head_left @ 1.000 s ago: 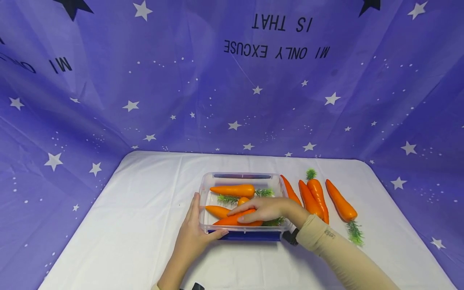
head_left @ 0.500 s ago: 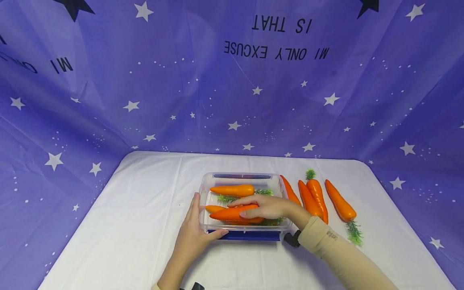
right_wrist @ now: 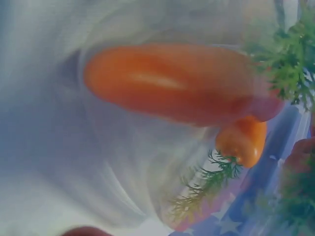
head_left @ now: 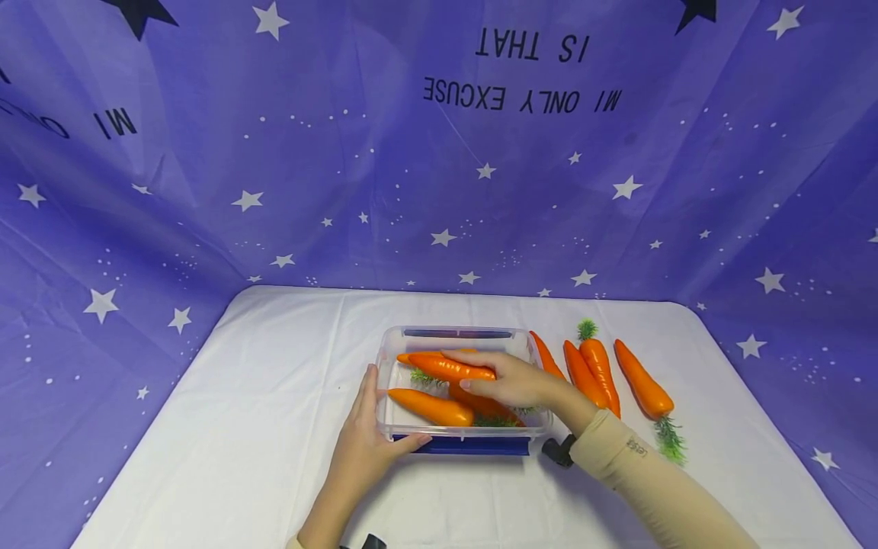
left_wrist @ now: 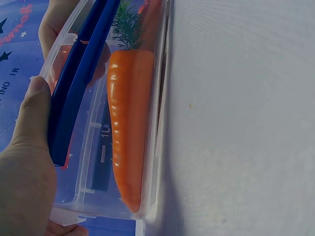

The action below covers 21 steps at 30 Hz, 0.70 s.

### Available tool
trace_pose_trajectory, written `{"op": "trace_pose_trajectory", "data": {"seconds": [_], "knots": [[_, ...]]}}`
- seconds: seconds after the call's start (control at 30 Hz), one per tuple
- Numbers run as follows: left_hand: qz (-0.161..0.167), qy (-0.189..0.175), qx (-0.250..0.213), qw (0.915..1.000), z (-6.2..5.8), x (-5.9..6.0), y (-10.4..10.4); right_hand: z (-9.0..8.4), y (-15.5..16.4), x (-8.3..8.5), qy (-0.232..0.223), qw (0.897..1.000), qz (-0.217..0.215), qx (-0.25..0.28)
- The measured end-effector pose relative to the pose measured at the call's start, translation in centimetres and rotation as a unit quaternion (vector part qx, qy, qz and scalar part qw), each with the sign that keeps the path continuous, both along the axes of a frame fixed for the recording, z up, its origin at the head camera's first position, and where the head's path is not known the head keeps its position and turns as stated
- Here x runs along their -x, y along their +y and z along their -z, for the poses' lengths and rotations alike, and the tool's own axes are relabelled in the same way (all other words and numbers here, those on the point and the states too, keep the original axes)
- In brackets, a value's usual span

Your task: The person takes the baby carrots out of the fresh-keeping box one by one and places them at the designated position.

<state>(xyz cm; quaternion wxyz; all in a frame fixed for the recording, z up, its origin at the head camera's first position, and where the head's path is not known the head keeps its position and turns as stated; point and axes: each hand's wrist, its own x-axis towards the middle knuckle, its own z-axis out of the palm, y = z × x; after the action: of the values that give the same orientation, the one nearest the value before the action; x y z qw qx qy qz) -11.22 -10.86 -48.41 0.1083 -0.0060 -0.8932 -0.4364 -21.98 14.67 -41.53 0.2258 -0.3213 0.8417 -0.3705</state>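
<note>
Right hand (head_left: 511, 381) inside the clear plastic box (head_left: 386, 415), fingers (head_left: 466, 358) curled round one carrot (head_left: 449, 369), gripping it along its length, raised above the others and pointing left toward the box's left wall. Seen from the right wrist, blurred: that held carrot (right_wrist: 172, 83) large and close, a smaller carrot end (right_wrist: 242, 139) and green leafy tops (right_wrist: 211, 179) beneath it.

Left hand (head_left: 363, 450) at the box's near-left corner, fingers laid straight along the left wall, thumb (head_left: 411, 442) pressing on the blue lid (head_left: 473, 446) tucked under the box's near edge. From the left wrist: thumb (left_wrist: 34, 110) against the blue lid (left_wrist: 74, 93), box wall (left_wrist: 155, 162) resting on the counter.

Another carrot (head_left: 432, 406) lying in the box near the front wall, tip to the left; same carrot (left_wrist: 129, 123) close against the wall in the left wrist view, its green top (left_wrist: 127, 27) at the far end. More carrots under the right hand, partly hidden.

Box sits on the white counter (head_left: 261, 427), about its middle. Four loose carrots (head_left: 593, 370) lying just right of the box, side by side, the rightmost (head_left: 641, 389) with its green top toward the near edge. Purple star-printed cloth (head_left: 274, 152) behind and to both sides.
</note>
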Motion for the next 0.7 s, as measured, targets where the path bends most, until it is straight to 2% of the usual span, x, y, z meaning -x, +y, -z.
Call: {"op": "trace_pose_trajectory", "data": {"seconds": [0.13, 0.27, 0.43, 0.6, 0.7], "knots": [[-0.005, -0.001, 0.001, 1.0, 0.0, 0.0, 0.0, -0.3, -0.1, -0.1, 0.025, 1.0, 0.009, 0.005], [-0.005, -0.005, 0.0, 1.0, 0.0, 0.0, 0.0, -0.6, -0.2, -0.3, 0.033, 0.998, 0.03, 0.044], [0.001, -0.014, -0.002, 0.9999, -0.1, 0.0, 0.0, -0.7, 0.2, 0.0, 0.058, 0.992, 0.082, 0.078], [0.003, -0.012, 0.001, 0.9999, -0.2, 0.0, 0.0, -1.3, 0.8, 0.2, 0.073, 0.979, 0.16, 0.1], [0.002, -0.006, 0.004, 1.0, -0.2, 0.0, -0.1, -1.7, 1.1, 0.2, 0.08, 0.972, 0.192, 0.11]]}}
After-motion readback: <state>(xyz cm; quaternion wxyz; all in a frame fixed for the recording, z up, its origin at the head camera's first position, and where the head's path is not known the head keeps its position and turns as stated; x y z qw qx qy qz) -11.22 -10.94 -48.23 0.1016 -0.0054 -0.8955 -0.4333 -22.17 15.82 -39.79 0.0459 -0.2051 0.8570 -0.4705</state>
